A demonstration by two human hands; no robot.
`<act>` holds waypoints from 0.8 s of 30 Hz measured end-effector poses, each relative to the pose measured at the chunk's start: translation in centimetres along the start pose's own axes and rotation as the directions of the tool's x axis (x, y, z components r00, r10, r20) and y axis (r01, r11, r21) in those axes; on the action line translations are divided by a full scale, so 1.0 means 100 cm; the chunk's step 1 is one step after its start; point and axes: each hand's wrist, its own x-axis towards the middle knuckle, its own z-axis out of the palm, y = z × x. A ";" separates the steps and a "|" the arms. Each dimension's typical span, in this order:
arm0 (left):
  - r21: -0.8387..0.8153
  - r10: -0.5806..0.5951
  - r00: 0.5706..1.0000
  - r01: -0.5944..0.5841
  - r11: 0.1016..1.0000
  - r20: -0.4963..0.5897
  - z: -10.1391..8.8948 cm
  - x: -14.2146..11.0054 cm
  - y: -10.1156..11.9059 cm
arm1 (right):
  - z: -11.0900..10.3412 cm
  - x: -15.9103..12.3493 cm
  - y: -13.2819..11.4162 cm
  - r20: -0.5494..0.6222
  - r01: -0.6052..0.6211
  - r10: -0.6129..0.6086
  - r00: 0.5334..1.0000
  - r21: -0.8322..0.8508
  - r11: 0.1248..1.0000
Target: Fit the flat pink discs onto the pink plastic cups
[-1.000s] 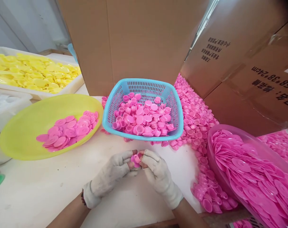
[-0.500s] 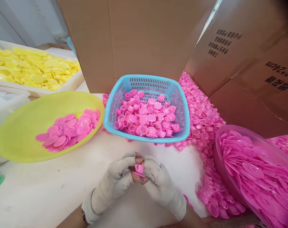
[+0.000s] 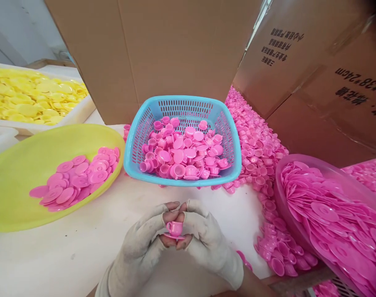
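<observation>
Between my two hands sits a small pink toy cup (image 3: 175, 228) upright on a pink saucer (image 3: 173, 237). My left hand (image 3: 143, 237), in a pale glove with bare fingertips, is closed on the cup and saucer from the left. From the right, my right hand (image 3: 206, 239), gloved the same way, is closed on them too. Thumbs press near the saucer and fingers curl over the cup's top. Just beyond stands a blue basket (image 3: 183, 181) holding pink cups, many of them on saucers.
At left, a yellow-green basin (image 3: 8, 177) holds pink saucers, with a tray of yellow discs (image 3: 29, 99) behind. A heap of pink cups (image 3: 256, 144) spreads along the right. A pink basin (image 3: 279, 181) there is full of saucers. Cardboard boxes (image 3: 181, 49) rise at the back.
The view has shifted a little, moving the basket and basins leftward. Both hands still hold the cup and saucer, which are now turned slightly and more level.
</observation>
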 end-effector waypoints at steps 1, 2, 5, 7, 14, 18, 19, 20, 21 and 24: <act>-0.003 -0.024 1.000 0.024 1.000 0.007 0.000 0.000 0.001 | 0.000 0.000 0.000 -0.003 -0.015 0.015 1.000 0.009 1.000; -0.005 -0.054 0.998 0.054 0.999 0.011 0.000 -0.001 0.003 | 0.001 -0.001 -0.001 -0.010 -0.021 0.021 1.000 0.016 1.000; -0.001 -0.116 0.993 0.116 0.993 0.011 0.001 -0.006 0.006 | 0.002 -0.002 -0.003 -0.035 0.022 -0.023 0.999 -0.011 1.000; 0.016 -0.128 0.992 0.128 0.992 -0.003 0.001 -0.009 0.006 | 0.001 -0.003 -0.005 -0.046 0.055 -0.058 0.997 -0.054 0.997; -0.003 -0.060 0.994 0.061 0.998 0.095 -0.005 -0.010 0.001 | -0.007 0.001 -0.007 -0.007 0.128 -0.130 0.991 -0.146 0.981; -0.068 -0.144 0.989 0.146 0.987 0.032 -0.001 -0.006 0.003 | -0.002 -0.004 -0.001 -0.012 0.075 -0.077 0.997 -0.113 0.991; -0.085 -0.190 0.982 0.191 0.978 0.021 0.001 -0.006 0.005 | -0.001 -0.006 0.000 -0.033 0.060 -0.064 0.997 -0.125 0.990; -0.103 -0.238 0.971 0.239 0.966 0.015 0.003 -0.005 0.008 | 0.001 -0.009 0.002 -0.057 0.049 -0.058 0.997 -0.147 0.988; -0.123 -0.287 0.958 0.287 0.950 0.019 0.005 -0.004 0.011 | 0.003 -0.012 0.005 -0.080 0.049 -0.065 0.995 -0.182 0.982; -0.196 -0.384 0.923 0.384 0.902 0.040 0.005 -0.002 0.022 | 0.005 -0.015 0.010 -0.087 0.053 -0.076 0.993 -0.242 0.969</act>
